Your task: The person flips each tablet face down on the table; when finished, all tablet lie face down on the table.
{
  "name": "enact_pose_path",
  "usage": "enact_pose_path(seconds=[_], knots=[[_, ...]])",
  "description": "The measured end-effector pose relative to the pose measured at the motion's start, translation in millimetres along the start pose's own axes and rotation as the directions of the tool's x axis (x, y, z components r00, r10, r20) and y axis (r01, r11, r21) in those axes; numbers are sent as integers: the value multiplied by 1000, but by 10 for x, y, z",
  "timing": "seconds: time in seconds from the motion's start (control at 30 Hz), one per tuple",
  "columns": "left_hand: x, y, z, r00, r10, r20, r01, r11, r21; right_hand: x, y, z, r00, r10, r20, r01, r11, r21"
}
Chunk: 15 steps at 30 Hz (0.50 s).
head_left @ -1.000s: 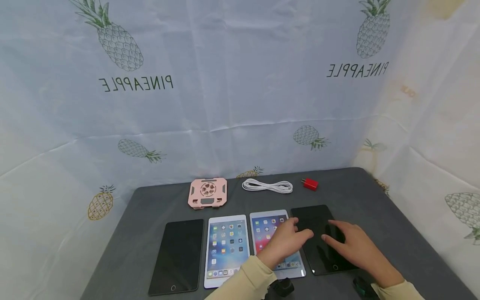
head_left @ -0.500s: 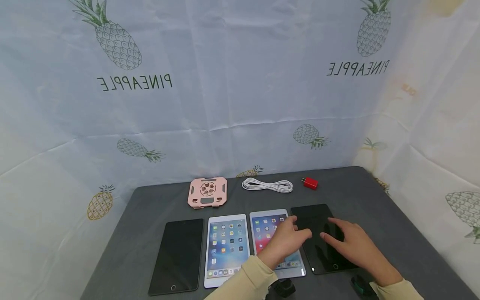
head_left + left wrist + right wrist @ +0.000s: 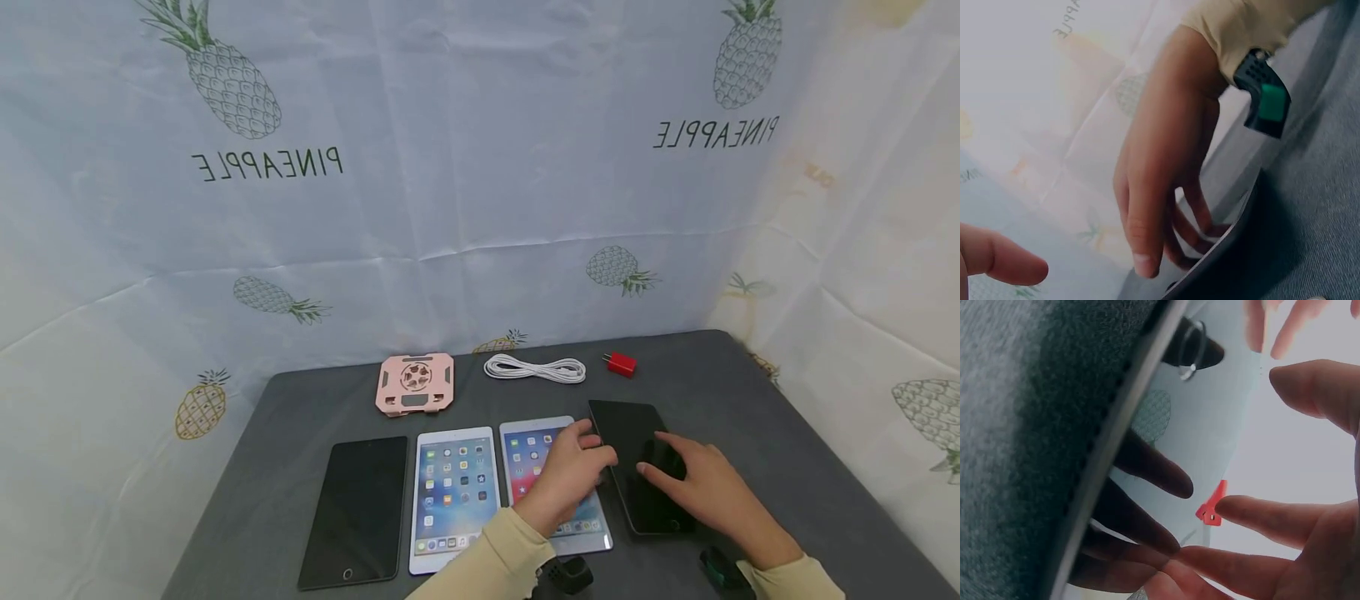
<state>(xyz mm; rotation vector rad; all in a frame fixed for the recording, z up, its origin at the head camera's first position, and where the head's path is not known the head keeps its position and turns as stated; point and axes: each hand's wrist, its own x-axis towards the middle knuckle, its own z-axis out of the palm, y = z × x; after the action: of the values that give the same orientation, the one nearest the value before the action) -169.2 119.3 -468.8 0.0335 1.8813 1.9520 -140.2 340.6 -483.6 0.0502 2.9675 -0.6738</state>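
Observation:
The right black tablet (image 3: 630, 442) is under both hands. Its near edge (image 3: 1113, 444) stands off the table in the right wrist view, with shadow beneath. My left hand (image 3: 558, 475) is at its left edge, over the white tablet (image 3: 592, 521). The left thumb (image 3: 1013, 259) is in the air; the other left fingers are mostly hidden. Above the black screen, my right hand (image 3: 708, 487) has thumb and index apart, fingers fairly straight. At least one right fingertip appears to touch the glass, where dark finger reflections show.
A second white tablet (image 3: 453, 492) and another black tablet (image 3: 356, 508) lie to the left. Behind them are a pink square plate with a round cutout pattern (image 3: 415, 383), a coiled white cable (image 3: 534, 369) and a red plug adapter (image 3: 620, 364). Pineapple-print cloth (image 3: 450, 167) hangs behind the table.
The right black tablet's left edge has shifted up and slightly right in the head view. My left hand has shifted up a little with it; my right hand is almost still.

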Motion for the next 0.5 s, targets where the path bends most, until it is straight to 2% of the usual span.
enact_pose_path(seconds=[0.13,0.37,0.5], knots=[[-7,34,8,999,-20,30,23,994,-106,-14,-8,8,1000,-1,-7,1,1000,6],[-24,97,-45,1000,-20,-2,20,992,-124,-34,-101,33,999,-19,32,16,997,78],[-25,138,-84,1000,-16,14,19,986,-168,-27,-159,41,999,-17,41,13,996,91]])
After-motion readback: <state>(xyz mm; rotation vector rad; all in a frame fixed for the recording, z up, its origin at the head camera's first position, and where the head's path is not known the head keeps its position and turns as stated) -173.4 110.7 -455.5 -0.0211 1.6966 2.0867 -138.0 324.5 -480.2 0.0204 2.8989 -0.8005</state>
